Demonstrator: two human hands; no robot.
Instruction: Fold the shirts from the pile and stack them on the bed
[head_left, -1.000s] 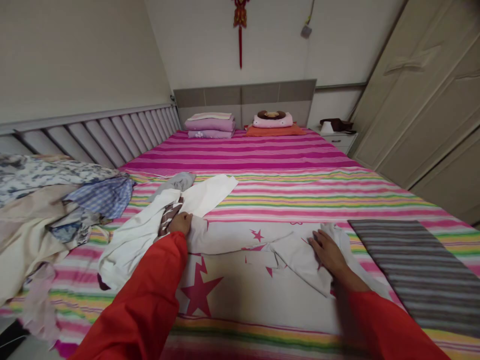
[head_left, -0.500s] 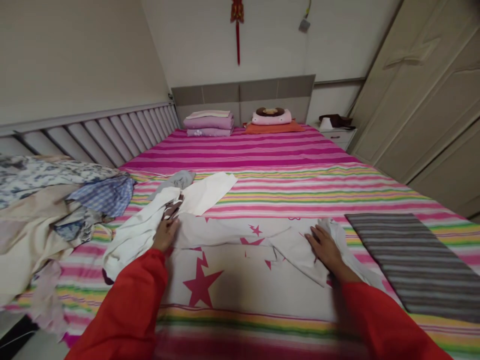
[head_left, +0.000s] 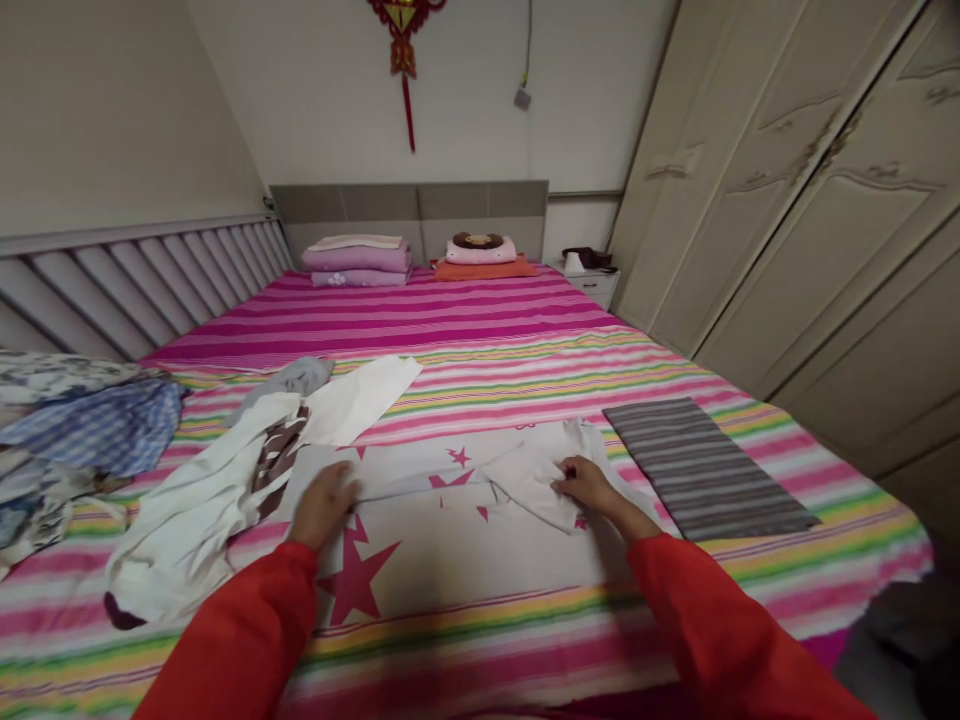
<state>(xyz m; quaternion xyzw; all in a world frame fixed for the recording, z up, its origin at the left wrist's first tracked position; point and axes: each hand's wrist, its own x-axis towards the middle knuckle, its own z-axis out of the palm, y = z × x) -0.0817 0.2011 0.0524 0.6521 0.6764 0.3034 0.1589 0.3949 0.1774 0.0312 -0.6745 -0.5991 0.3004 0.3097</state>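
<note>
A white star-print top [head_left: 465,555] lies spread on the striped bed, with large pinkish-red stars and a sleeve-like flap [head_left: 529,485] folded inward on its right side. My right hand [head_left: 589,485] pinches the cloth of that flap between thumb and fingers. Over the left end of the top is my left hand [head_left: 326,503], fingers loosely stretched and a little curved, holding nothing that I can see. Beside it on the left lies a crumpled white garment [head_left: 187,500] with brown-striped parts.
A folded grey striped cloth [head_left: 705,465] lies to the right. Loose clothes, among them a blue checked one [head_left: 112,425], are heaped at the left. Folded purple bedding [head_left: 360,260] sits by the headboard [head_left: 487,205]. A wardrobe [head_left: 787,200] stands along the right.
The view has swung to the right. My right hand has gone from lying spread on the cloth to pinching the flap. My left hand has shifted inward over the top's left end.
</note>
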